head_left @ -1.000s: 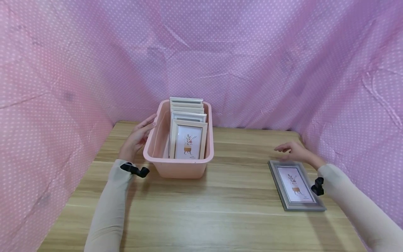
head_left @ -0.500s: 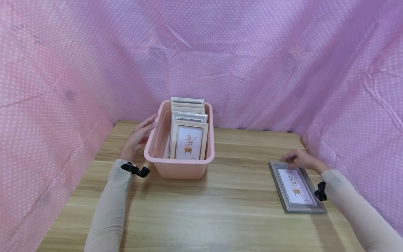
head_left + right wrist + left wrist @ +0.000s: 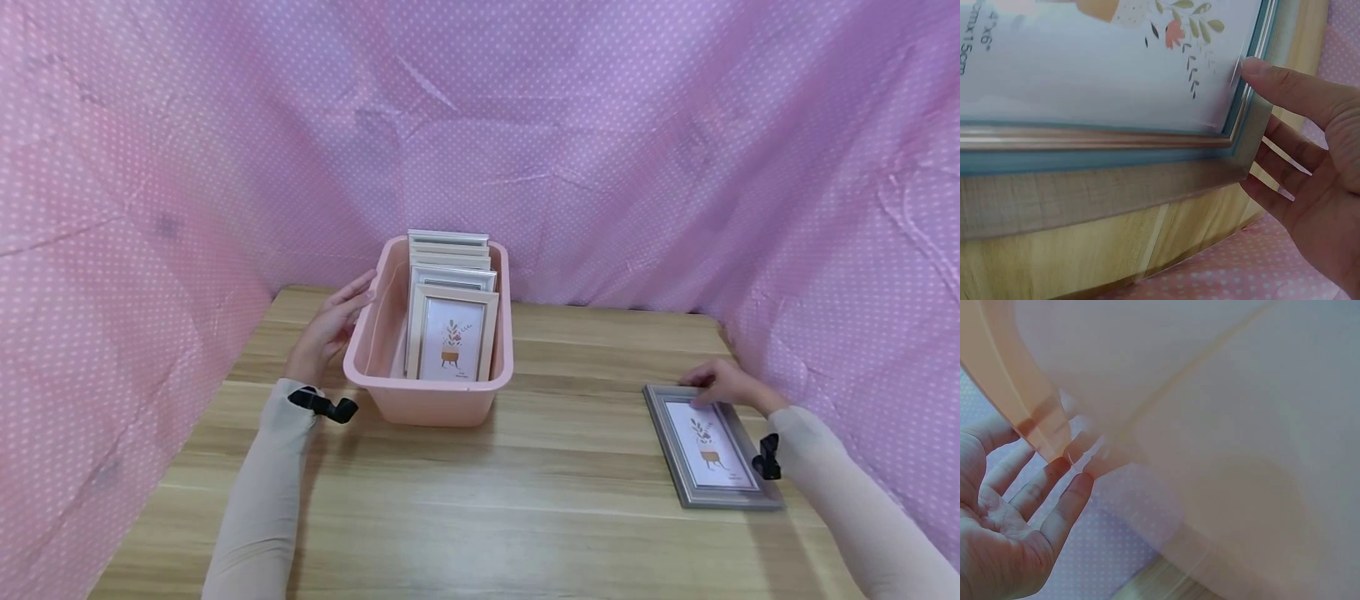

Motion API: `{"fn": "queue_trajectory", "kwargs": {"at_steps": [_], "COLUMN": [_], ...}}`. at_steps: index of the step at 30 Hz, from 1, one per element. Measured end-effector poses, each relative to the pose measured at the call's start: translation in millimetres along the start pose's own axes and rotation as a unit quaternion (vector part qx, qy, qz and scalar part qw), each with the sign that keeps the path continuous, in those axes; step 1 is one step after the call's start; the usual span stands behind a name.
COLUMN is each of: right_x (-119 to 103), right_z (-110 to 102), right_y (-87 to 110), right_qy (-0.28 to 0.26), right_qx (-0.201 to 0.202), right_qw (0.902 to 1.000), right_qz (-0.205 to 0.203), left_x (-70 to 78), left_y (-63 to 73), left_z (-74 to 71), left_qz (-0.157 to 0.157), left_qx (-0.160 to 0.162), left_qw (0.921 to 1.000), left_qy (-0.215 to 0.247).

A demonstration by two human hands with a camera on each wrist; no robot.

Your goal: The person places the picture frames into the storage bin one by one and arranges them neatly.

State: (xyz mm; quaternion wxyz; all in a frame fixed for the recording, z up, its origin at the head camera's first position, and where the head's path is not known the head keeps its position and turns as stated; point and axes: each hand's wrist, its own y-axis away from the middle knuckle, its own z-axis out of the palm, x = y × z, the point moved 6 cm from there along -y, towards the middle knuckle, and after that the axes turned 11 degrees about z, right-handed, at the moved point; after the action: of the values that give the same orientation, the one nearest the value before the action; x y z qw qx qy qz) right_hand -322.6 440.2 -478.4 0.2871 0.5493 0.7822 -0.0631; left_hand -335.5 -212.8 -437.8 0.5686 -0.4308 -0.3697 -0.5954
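Note:
My left hand (image 3: 324,333) rests against the left side of a pink plastic basin (image 3: 431,404), its fingers extended. In the left wrist view the fingertips (image 3: 1079,484) touch the basin's outer wall near the rim. My right hand (image 3: 731,387) pinches the far end of a silver-grey picture frame (image 3: 672,446) at the table's right. Its thumb (image 3: 1260,69) lies on the frame's front near a corner, while the other fingers reach behind the edge. The frame lies face up and shows a potted-plant print.
Several picture frames lean in a row inside the basin, a cream one (image 3: 489,333) foremost and a white one (image 3: 483,279) behind it. A wooden table (image 3: 480,517) bears everything. Pink dotted cloth (image 3: 600,167) hangs behind and at both sides.
My right hand has come down from above the grey frame's far end and now grips it there. The left hand stays at the basin.

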Motion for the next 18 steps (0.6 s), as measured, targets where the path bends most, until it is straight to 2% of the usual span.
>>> {"fn": "queue_trajectory", "kwargs": {"at_steps": [9, 18], "right_x": [13, 17], "right_z": [0, 0], "right_y": [1.7, 0.9], "right_qy": [0.010, -0.005], "right_qx": [0.013, 0.042], "right_qw": [0.9993, 0.9990], "right_qz": [0.034, 0.016], "left_x": [0.3, -0.1], "left_y": [0.8, 2.7], "left_z": [1.2, 0.4], "left_qz": [0.007, -0.002], "left_qx": [-0.005, -0.001], "left_qw": [1.0000, 0.9999], "left_qy": [-0.003, -0.013]}}
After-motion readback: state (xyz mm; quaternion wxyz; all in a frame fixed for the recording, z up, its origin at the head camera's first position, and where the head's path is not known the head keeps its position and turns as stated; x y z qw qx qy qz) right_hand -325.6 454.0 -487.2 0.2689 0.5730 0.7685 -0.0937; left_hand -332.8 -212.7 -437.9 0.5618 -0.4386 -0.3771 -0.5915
